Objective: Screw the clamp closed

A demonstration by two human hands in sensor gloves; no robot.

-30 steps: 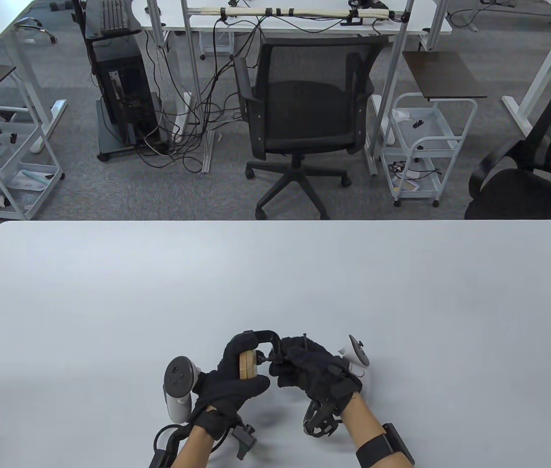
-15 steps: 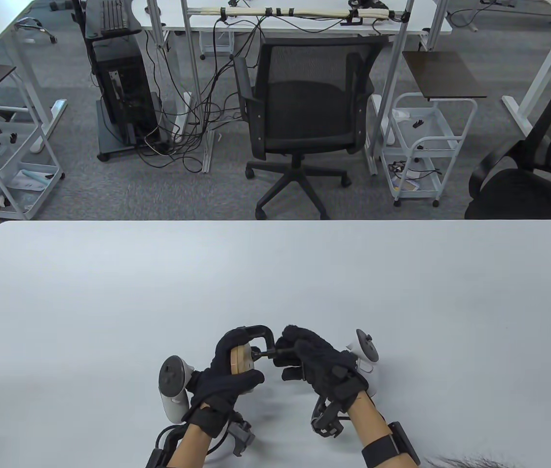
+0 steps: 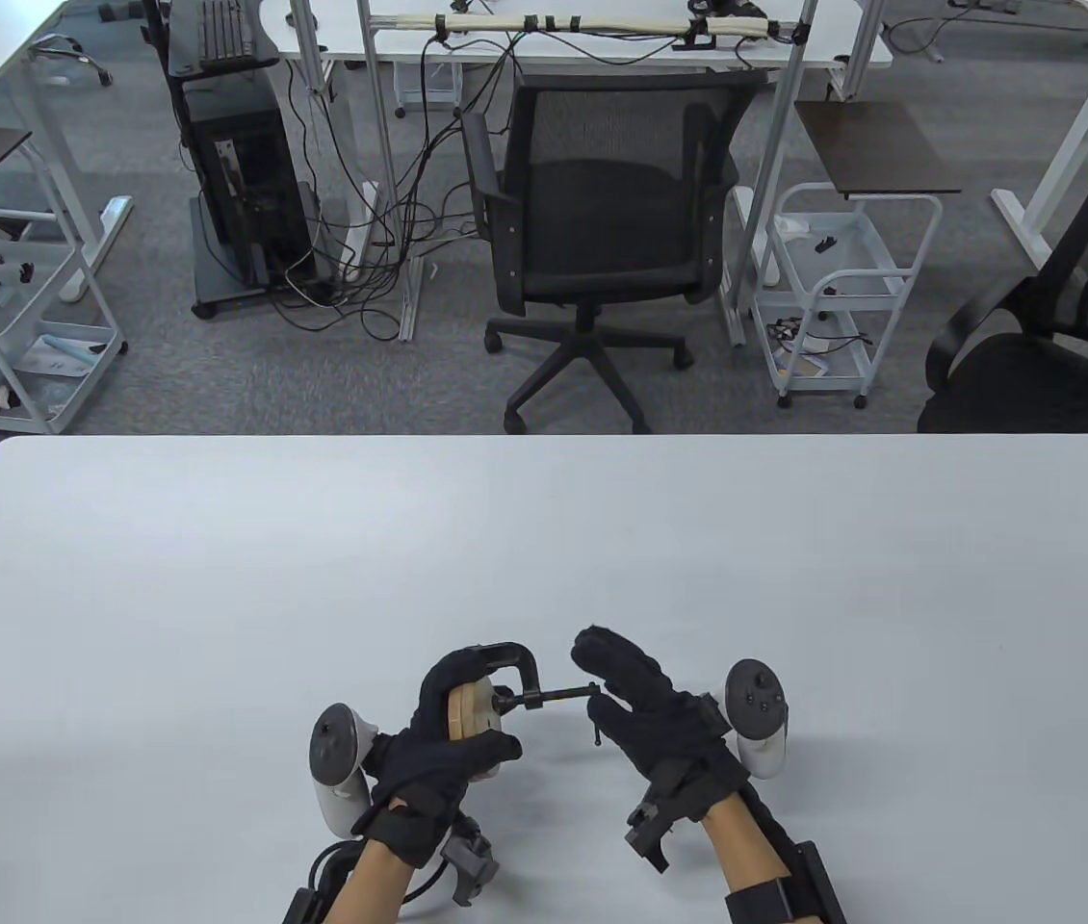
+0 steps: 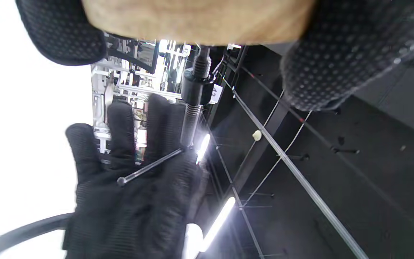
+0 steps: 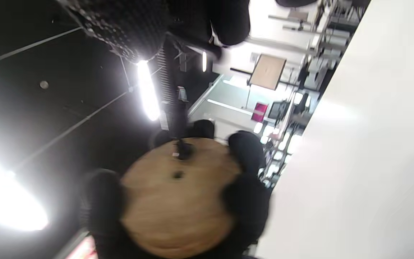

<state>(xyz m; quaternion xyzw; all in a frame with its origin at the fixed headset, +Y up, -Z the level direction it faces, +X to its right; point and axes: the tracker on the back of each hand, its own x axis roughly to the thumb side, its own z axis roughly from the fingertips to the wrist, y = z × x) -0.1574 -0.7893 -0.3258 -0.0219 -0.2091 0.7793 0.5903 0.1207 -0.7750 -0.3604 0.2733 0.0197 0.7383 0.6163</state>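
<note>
Left hand (image 3: pixel 453 741) gripping wooden disc (image 3: pixel 469 707) inside black clamp (image 3: pixel 496 669) above desk (image 3: pixel 544 558); right hand (image 3: pixel 645 717) spread open, fingers touching clamp's crossbar handle (image 3: pixel 595 714).

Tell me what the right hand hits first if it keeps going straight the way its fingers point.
The right hand points up-left toward the clamp. Its first contact would likely be the screw's sliding handle bar, lying close against the fingers, though depth is uncertain.

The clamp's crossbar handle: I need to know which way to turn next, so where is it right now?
In the table view the crossbar handle sits at the screw's right end, just right of the clamp, against the right hand fingers.
</note>
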